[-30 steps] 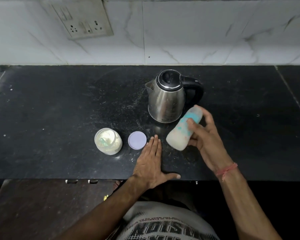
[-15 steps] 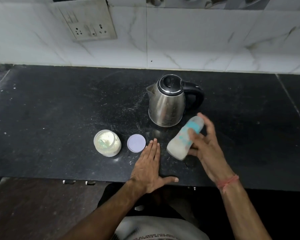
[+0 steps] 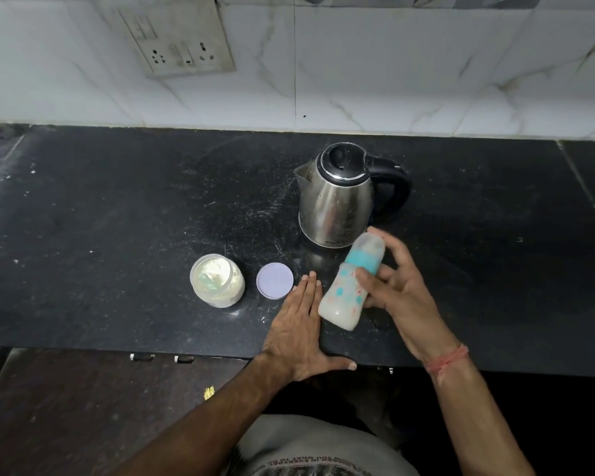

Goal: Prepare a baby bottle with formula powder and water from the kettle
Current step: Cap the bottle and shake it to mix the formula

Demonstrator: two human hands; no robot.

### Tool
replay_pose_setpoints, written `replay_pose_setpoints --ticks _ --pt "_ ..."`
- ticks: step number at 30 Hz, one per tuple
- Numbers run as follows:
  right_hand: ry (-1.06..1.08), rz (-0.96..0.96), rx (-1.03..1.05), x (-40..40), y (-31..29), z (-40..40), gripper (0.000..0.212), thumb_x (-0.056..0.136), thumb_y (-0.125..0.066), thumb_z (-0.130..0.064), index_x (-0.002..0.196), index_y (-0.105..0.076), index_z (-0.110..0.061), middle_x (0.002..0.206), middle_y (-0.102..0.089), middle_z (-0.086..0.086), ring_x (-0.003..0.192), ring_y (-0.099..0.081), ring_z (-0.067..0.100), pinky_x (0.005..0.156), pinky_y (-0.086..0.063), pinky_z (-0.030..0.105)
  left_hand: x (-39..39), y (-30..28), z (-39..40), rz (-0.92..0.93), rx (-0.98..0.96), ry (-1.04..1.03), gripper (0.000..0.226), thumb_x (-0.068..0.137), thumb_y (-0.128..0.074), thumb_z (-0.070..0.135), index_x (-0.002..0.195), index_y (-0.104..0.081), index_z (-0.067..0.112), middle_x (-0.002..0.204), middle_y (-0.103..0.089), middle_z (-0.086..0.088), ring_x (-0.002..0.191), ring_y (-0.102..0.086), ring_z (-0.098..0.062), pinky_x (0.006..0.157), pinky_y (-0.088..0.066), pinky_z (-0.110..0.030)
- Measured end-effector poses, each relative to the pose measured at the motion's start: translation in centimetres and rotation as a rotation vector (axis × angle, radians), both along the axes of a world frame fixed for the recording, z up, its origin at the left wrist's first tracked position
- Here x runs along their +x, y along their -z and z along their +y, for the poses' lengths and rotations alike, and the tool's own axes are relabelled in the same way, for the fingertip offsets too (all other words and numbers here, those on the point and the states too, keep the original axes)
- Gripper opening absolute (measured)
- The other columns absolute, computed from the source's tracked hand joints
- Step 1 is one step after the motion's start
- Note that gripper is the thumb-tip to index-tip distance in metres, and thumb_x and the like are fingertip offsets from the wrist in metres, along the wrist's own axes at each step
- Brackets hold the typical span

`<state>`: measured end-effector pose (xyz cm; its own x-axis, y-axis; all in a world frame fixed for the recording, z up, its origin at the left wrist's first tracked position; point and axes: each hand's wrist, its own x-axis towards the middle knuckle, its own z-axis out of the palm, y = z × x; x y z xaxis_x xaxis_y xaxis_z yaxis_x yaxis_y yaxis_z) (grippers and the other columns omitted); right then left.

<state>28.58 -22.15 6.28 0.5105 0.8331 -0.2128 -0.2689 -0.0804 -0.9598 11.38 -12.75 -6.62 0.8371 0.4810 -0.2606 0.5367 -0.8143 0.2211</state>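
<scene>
A home kitchen: black stone counter [image 3: 117, 218], marble-tiled wall [image 3: 409, 63], socket plate [image 3: 182, 46], steel kettle [image 3: 337, 201]

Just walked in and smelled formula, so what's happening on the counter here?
A person is making up a baby bottle. The right hand holds the capped baby bottle, tilted and holding milky liquid, just in front of the steel kettle. The left hand rests flat on the black counter. The formula jar stands open with its lid lying beside it.
</scene>
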Motion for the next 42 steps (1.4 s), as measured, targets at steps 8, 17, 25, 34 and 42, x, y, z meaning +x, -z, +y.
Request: replay_pose_setpoints --ticks 8,17,25,34,42 --pt "0.083 0.011 -0.012 0.3 0.0 -0.5 0.071 0.099 -0.072 -0.025 0.161 -0.041 -0.044 0.128 -0.080 -0.004 0.119 -0.077 0.028 0.086 -0.068 0.045 0.1 0.1 0.0 0.046 0.032 0.013 0.171 0.064 -0.030 0.121 0.175 0.016 -0.001 0.183 0.028 -0.023 0.171 0.030 -0.032 0.142 0.006 -0.048" --pt "0.148 0.006 0.015 0.3 -0.8 0.0 0.065 0.100 -0.070 -0.027 0.158 -0.042 -0.036 0.126 -0.080 -0.002 0.115 -0.078 0.021 0.087 -0.068 0.045 0.2 0.2 0.3 0.078 0.040 0.014 0.174 0.062 -0.026 0.123 0.174 0.018 -0.002 0.182 0.031 -0.024 0.172 0.029 -0.033 0.142 0.005 -0.049" --pt "0.099 0.047 -0.073 -0.1 0.2 0.0 0.066 0.101 -0.072 -0.028 0.159 -0.044 -0.041 0.129 -0.078 0.001 0.121 -0.077 0.029 0.083 -0.068 0.042 0.4 0.0 0.3 0.084 0.006 0.007 0.175 0.060 -0.030 0.122 0.174 0.022 0.001 0.181 0.035 -0.021 0.171 0.031 -0.031 0.141 0.007 -0.047" --pt "0.029 -0.034 -0.029 2.5 -1.8 0.3 0.075 0.095 -0.074 -0.025 0.161 -0.042 -0.036 0.125 -0.081 0.006 0.115 -0.079 0.030 0.080 -0.068 0.040 0.0 -0.2 0.3 0.085 0.014 0.003 0.175 0.061 -0.028 0.123 0.174 0.019 -0.001 0.182 0.034 -0.020 0.171 0.032 -0.030 0.142 0.007 -0.048" --pt "0.034 0.019 -0.016 1.2 -0.9 0.1 0.068 0.096 -0.074 -0.026 0.158 -0.048 -0.037 0.133 -0.078 0.009 0.120 -0.076 0.032 0.090 -0.066 0.049 0.1 -0.6 0.1 0.055 0.012 -0.004 0.173 0.063 -0.034 0.121 0.175 0.019 0.000 0.183 0.031 -0.019 0.172 0.029 -0.029 0.142 0.007 -0.046"
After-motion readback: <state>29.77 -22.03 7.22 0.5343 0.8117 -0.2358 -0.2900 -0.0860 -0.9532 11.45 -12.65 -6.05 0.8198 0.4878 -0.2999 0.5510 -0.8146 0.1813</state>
